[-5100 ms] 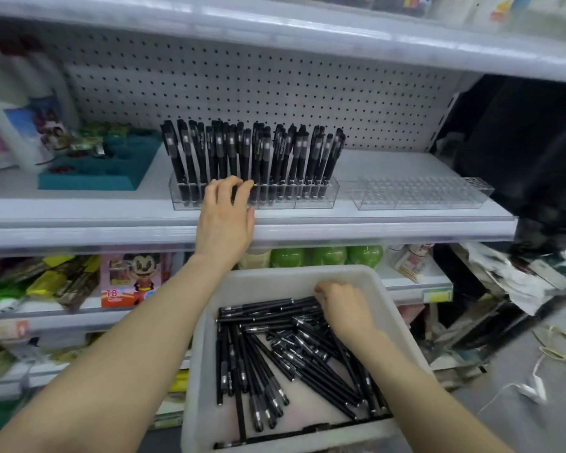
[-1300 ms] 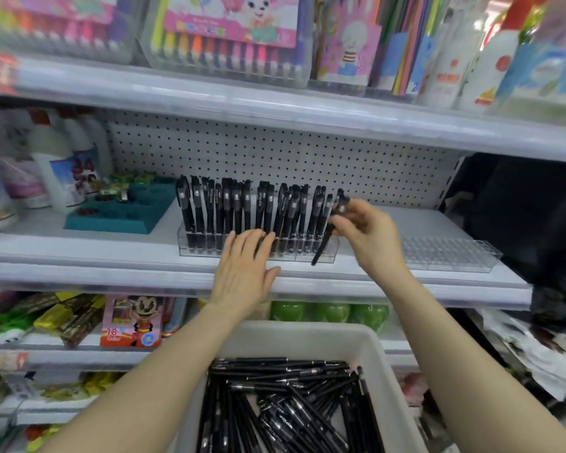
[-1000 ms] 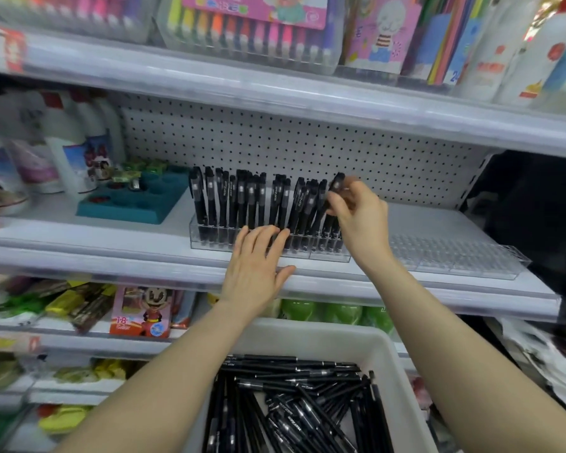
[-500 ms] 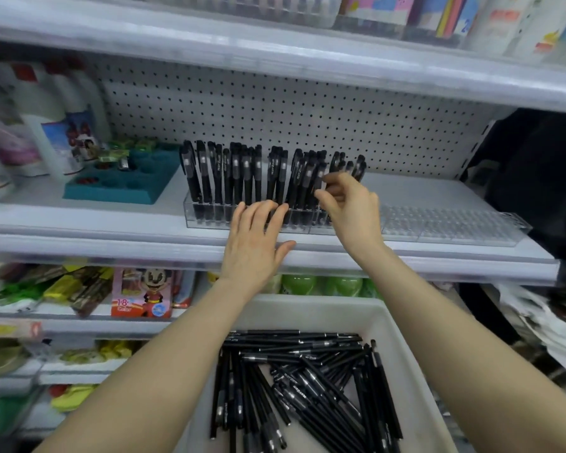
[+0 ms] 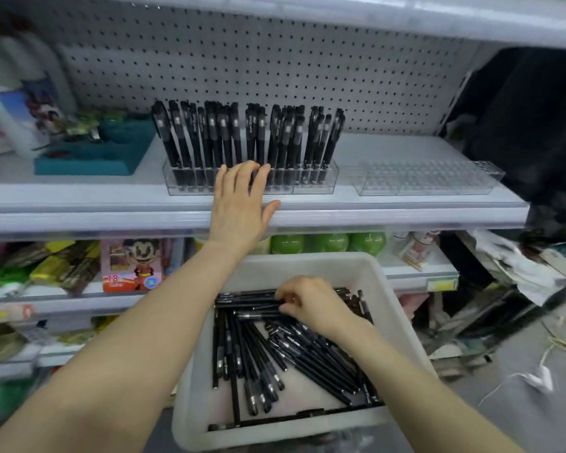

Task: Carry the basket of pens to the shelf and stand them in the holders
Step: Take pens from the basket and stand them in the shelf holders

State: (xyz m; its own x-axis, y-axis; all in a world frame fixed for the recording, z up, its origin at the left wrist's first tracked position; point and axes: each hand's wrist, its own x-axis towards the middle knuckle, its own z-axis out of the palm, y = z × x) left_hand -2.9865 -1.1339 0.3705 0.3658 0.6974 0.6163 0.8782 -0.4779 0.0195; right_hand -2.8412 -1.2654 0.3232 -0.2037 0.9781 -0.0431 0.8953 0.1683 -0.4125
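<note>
A white plastic basket (image 5: 307, 264) sits low in front of me with several loose black pens (image 5: 258, 361) lying in it. On the shelf (image 5: 406, 207) above, a clear holder (image 5: 314, 186) holds several black pens standing upright (image 5: 223, 135). A second clear holder (image 5: 425, 178) to its right has no pens. My left hand (image 5: 239, 204) rests flat against the front of the filled holder, fingers straight. My right hand (image 5: 314, 305) is down in the basket at its far end, fingers curled and pinching a black pen in the pile.
A teal tray (image 5: 92, 155) and white bottles (image 5: 17, 116) stand left of the holders. Below the shelf are green round items (image 5: 327, 243) and a cartoon box (image 5: 133, 266). Papers and cords (image 5: 520, 273) clutter the floor at right.
My right hand left a pen in the filled holder's right end and dropped into the basket, where it now pinches another. My left hand stayed at the holder's front. The view tilted down.
</note>
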